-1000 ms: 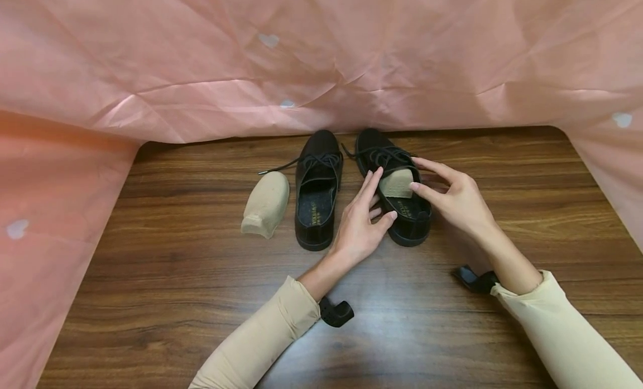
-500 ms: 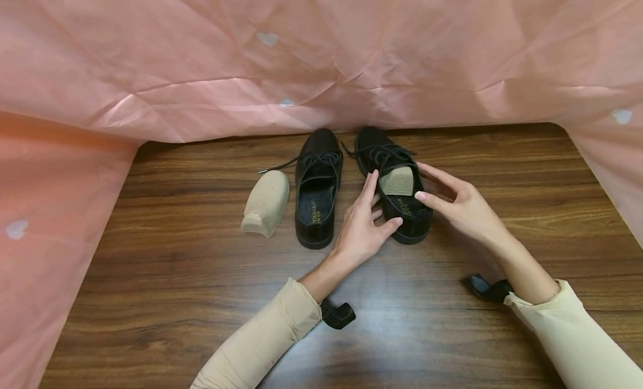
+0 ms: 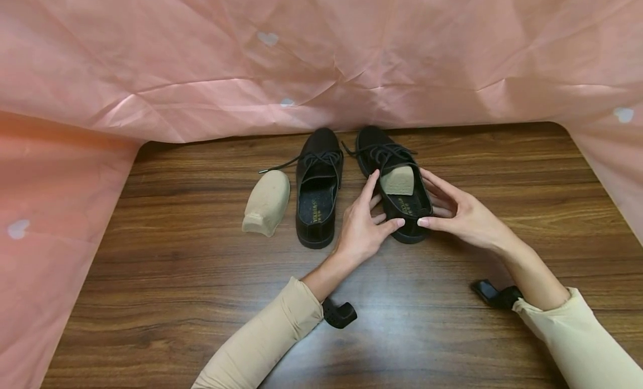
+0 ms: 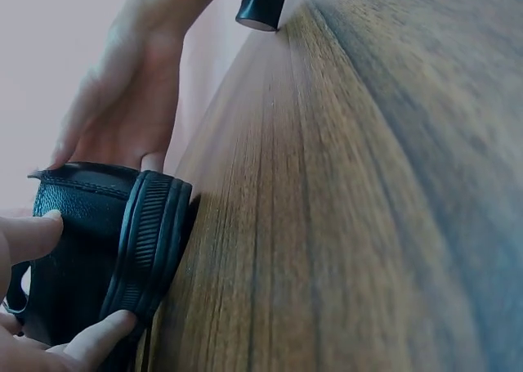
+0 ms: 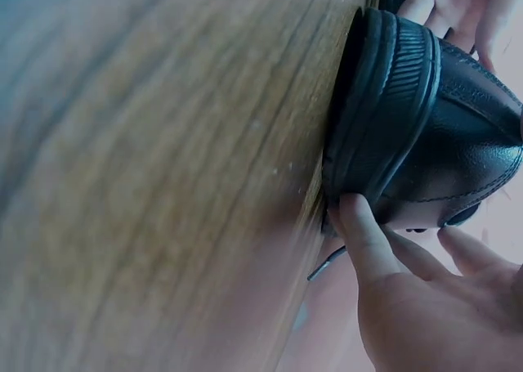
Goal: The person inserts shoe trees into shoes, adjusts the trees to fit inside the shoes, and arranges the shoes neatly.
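A black lace-up shoe (image 3: 408, 206) stands on the wooden table between both hands, its toe pointing away. A beige moulded shoe insert (image 3: 399, 180) sits inside it, its blunt end showing below the laces. My left hand (image 3: 363, 224) holds the shoe's left side, with the thumb at the heel. From the right, my right hand (image 3: 467, 216) holds the opposite side, and its thumb presses the back of the heel. In the right wrist view, fingers (image 5: 364, 233) lie against the shoe's sole edge. The left wrist view shows the heel (image 4: 82, 241) close up, with the left thumb on it.
A matching black shoe (image 3: 316, 207) stands just left of the held one, its lace trailing left. Further left lies a second beige insert (image 3: 266, 203). A pink cloth (image 3: 341, 54) with pale hearts walls the back and sides of the table (image 3: 176, 288).
My right hand has drawn back from the insert to the shoe's right side and heel, its thumb now on the heel's back. The left thumb has slid slightly right along the heel.
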Demonstrator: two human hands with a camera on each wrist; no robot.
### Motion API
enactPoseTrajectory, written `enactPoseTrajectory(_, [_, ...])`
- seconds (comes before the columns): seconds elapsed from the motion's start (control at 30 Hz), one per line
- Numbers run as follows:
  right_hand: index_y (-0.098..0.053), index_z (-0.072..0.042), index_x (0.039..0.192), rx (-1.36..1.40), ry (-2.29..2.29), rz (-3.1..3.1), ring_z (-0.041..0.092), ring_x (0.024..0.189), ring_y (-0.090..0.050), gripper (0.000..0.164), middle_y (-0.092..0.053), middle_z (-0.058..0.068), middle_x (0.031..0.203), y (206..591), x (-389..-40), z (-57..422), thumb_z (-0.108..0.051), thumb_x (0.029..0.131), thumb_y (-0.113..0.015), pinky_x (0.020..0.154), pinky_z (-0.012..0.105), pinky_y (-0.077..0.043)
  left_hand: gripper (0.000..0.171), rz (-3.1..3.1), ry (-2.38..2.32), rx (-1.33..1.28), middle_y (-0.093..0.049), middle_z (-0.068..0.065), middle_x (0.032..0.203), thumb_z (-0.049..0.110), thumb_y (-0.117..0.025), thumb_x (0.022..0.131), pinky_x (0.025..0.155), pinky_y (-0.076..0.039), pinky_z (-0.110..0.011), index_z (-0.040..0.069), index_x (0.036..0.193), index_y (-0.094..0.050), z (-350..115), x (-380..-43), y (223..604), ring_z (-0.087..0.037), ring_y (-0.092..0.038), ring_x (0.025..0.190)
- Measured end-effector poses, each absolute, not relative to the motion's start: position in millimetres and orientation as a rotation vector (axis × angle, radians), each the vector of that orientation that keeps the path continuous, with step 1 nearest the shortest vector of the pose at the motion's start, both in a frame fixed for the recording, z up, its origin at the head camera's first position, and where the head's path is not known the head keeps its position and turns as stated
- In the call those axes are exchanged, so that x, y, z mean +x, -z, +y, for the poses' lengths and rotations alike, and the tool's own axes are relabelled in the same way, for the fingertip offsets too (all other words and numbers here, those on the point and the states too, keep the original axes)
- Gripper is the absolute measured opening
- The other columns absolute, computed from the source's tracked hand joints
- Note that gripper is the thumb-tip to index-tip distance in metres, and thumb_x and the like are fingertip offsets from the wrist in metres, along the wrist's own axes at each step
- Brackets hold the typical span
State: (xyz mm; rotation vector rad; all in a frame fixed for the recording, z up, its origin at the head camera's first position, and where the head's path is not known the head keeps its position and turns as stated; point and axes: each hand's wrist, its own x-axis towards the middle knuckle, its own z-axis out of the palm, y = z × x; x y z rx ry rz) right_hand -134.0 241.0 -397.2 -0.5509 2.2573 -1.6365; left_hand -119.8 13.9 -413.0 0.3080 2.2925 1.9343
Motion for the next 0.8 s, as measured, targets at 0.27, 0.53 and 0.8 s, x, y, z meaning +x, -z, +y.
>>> enactPoseTrajectory(0.27, [-0.02, -0.02, 0.16, -0.559, 1.633, 2.218, 0.021, 0.136, -0.044, 0.089, -0.024, 0.022, 0.16, 397.0, -136.5, 244.7, 0.005, 0.09, -0.069, 0.099, 0.017, -0.046, 0.101, 2.284, -1.939, 0.306, -0.032, -0.006, 0.159, 0.004, -0.082, 0.081, 0.087, -0.056, -0.026, 0.033, 0.158, -0.023, 13.3, -121.3, 414.0, -0.026, -0.05, 0.132])
enactPoseTrajectory(0.53, [-0.022, -0.008, 0.159, -0.51, 1.594, 2.217, 0.005, 0.117, -0.059, 0.086, -0.034, 0.032, 0.151, 393.5, -137.0, 247.7, 0.002, 0.089, -0.071, 0.091, 0.017, -0.051, 0.103, 2.29, -1.923, 0.3, -0.037, -0.01, 0.156, 0.006, -0.083, 0.08, 0.084, -0.056, -0.024, 0.035, 0.158, -0.022, 14.5, -122.3, 414.9, -0.025, -0.053, 0.129])
enactPoseTrajectory(0.8, [-0.026, -0.005, 0.157, -0.482, 1.586, 2.238, 0.007, 0.115, -0.061, 0.087, -0.039, 0.031, 0.148, 390.6, -137.3, 244.4, 0.001, 0.086, -0.075, 0.09, 0.019, -0.052, 0.103, 2.315, -1.907, 0.343, -0.037, -0.012, 0.156, 0.005, -0.082, 0.081, 0.086, -0.056, -0.024, 0.033, 0.159, -0.021, 14.6, -124.5, 416.0, -0.025, -0.052, 0.13])
